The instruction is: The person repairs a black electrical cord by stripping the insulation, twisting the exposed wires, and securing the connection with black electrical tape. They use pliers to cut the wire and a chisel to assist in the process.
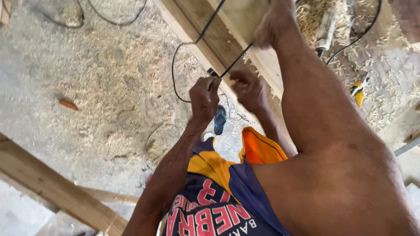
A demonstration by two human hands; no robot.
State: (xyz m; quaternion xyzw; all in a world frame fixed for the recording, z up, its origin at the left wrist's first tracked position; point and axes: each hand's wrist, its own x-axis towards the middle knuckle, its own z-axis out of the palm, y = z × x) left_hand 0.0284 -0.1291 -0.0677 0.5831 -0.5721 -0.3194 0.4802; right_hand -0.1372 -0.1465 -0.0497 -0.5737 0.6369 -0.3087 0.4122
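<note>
Cable point(236, 61), thin and black, ran taut between both hands and on up across the wooden plank point(227, 32), where the person's bare foot point(273, 24) pressed down on the plank's edge, the cable passing just beside or under the toes; can't tell which. Left hand point(204, 97) was closed in a fist around the cable's near end, knuckles up, apparently pulling toward the body. Right hand point(249, 89) sat just beside it, fingers curled shut, pinching at the same stretch of cable or something small on it; exact contact was hidden by the fingers. Judging by the straight line of the cable, tension was what kept it off the plank; foot looked placed as a brace, with the raised knee filling the right of the view. Slack portion of the same or another black cable looped down over the sawdust-covered floor point(100, 87) left of the plank. Blue sandal point(220, 119) lay on the floor just below the hands. Yellow-handled tool point(358, 91) rested in a pile of wood shavings point(385, 78) to the right, well apart from the hands. Orange scrap point(68, 105) lay alone on the floor far left. Timber beam point(52, 188) crossed the lower left corner, well apart from the hands. Shorts in navy and orange covered the lap below the wrists.
</note>
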